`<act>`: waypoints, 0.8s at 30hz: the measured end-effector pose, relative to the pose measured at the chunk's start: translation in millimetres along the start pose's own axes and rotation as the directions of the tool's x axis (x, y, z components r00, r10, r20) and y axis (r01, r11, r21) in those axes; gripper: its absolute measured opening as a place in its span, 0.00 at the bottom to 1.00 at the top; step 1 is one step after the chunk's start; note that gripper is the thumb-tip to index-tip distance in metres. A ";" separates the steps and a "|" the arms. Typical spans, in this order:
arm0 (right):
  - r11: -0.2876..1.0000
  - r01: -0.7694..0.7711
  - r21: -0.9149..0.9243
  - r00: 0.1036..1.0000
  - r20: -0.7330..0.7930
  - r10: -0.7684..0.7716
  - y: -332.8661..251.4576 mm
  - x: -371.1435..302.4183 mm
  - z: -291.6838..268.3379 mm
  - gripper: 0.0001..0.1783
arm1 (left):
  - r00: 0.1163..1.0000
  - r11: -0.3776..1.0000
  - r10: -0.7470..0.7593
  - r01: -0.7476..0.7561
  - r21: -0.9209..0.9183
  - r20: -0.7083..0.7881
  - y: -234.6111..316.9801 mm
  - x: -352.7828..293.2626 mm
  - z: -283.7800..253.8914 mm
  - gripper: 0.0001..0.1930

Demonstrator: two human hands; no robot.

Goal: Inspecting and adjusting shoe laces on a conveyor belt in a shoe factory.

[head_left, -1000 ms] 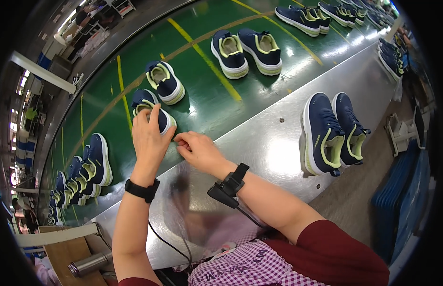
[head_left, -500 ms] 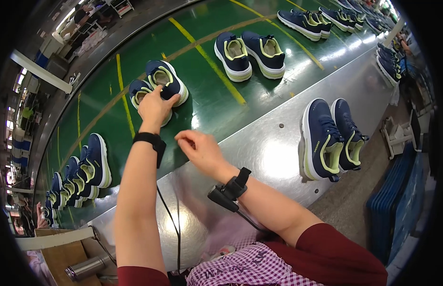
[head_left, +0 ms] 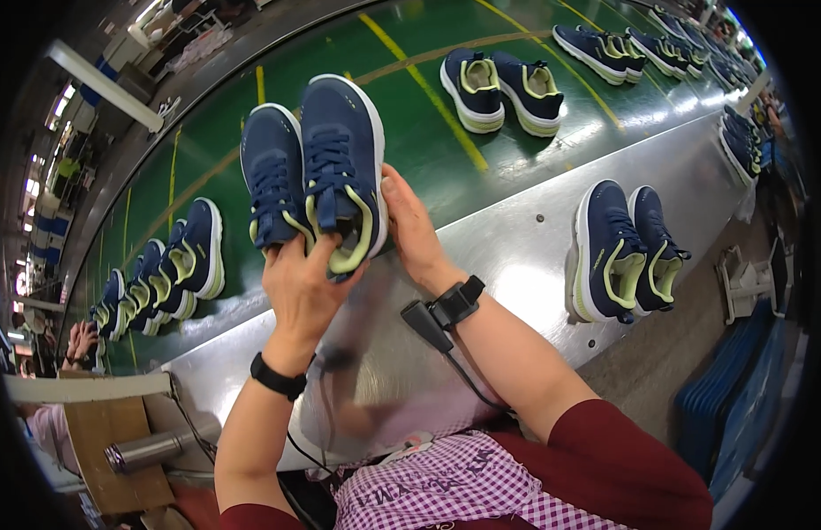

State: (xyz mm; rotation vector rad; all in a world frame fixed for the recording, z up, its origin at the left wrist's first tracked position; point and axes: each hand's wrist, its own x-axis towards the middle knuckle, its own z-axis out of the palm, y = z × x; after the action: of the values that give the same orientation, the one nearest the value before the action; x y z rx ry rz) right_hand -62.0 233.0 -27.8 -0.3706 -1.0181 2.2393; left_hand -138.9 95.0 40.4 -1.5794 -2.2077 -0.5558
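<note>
- My left hand [head_left: 302, 287] is clamped on the heel ends of a pair of navy lace-up sneakers [head_left: 344, 119], fingers dipped into their lime-lined openings.
- My right hand [head_left: 415, 228] lies along the outer side of the right-hand shoe, thumb up against its white sole edge; its other fingers are mostly hidden, so I cannot tell how firmly they grip.
- My hands are apart, on different parts of the pair, which I hold side by side, toes away from me, over the green belt [head_left: 410, 132].
- Another matching pair [head_left: 605, 252] stands on the steel ledge [head_left: 507, 274] to my right.
- More sneakers [head_left: 198, 252] line the belt to my left.
- I wear a black band [head_left: 278, 380] on my left wrist.
</note>
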 end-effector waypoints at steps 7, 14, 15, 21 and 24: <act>0.871 -0.451 0.193 0.858 0.362 0.363 -13.9 -9.6 15.5 0.31 | 0.987 0.999 -0.042 0.037 0.037 0.156 38.5 -69.0 -62.9 0.25; 0.861 -0.472 0.188 0.840 0.393 0.374 0.5 -31.7 41.4 0.28 | 0.963 0.990 -0.125 0.106 0.090 0.238 32.7 -101.8 -96.4 0.24; 0.864 -0.470 0.182 0.839 0.395 0.373 1.2 -33.3 43.3 0.29 | 0.962 0.989 -0.134 0.114 0.095 0.239 33.2 -102.8 -101.2 0.24; 0.862 -0.472 0.182 0.835 0.405 0.372 -1.6 -38.0 49.4 0.30 | 0.991 0.998 -0.070 0.070 0.004 0.114 37.6 -99.1 -123.1 0.22; 0.871 -0.460 0.172 0.836 0.413 0.361 2.1 -37.1 49.6 0.30 | 0.995 0.993 -0.094 0.091 -0.079 -0.026 35.5 -88.1 -123.4 0.13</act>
State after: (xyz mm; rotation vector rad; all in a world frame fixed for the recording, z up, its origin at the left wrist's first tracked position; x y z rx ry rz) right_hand -59.3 179.3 3.0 -0.0463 -0.8560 2.8836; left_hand -70.0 -29.0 104.5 -1.5023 -2.2715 -0.6962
